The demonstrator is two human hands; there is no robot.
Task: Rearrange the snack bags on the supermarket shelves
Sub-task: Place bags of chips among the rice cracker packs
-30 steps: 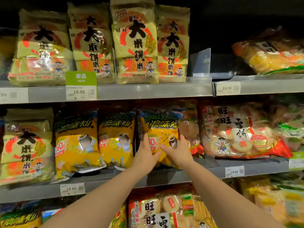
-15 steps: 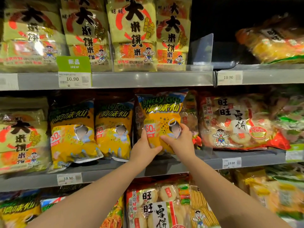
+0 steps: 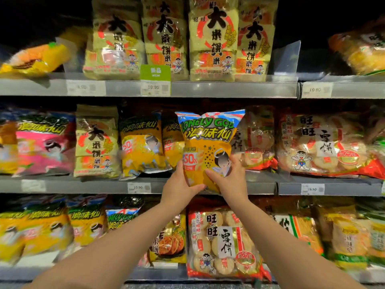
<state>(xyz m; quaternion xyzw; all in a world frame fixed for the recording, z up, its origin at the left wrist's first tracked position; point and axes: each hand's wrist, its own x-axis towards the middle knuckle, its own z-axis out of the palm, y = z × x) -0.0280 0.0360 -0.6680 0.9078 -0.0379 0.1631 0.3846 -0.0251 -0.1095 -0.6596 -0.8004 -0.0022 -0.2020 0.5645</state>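
Note:
A yellow "Lonely God" snack bag (image 3: 208, 140) with a blue and red top stands upright in front of the middle shelf (image 3: 208, 187), pulled forward of its row. My left hand (image 3: 180, 184) grips its lower left edge. My right hand (image 3: 231, 178) grips its lower right corner, thumb across the front. Two matching yellow bags (image 3: 143, 147) stay on the shelf just to its left, partly hidden behind it.
Pale rice cracker packs (image 3: 212, 40) line the top shelf (image 3: 229, 88). Red and clear rice cracker bags (image 3: 320, 142) lie right of the held bag, another (image 3: 223, 243) on the bottom shelf. A clear divider (image 3: 288, 57) stands upper right. Price tags (image 3: 139, 187) run along shelf edges.
Both hands have closed on the yellow bag, lifted it and drawn it out toward me. The view has shifted right and down, showing more of the bottom shelf.

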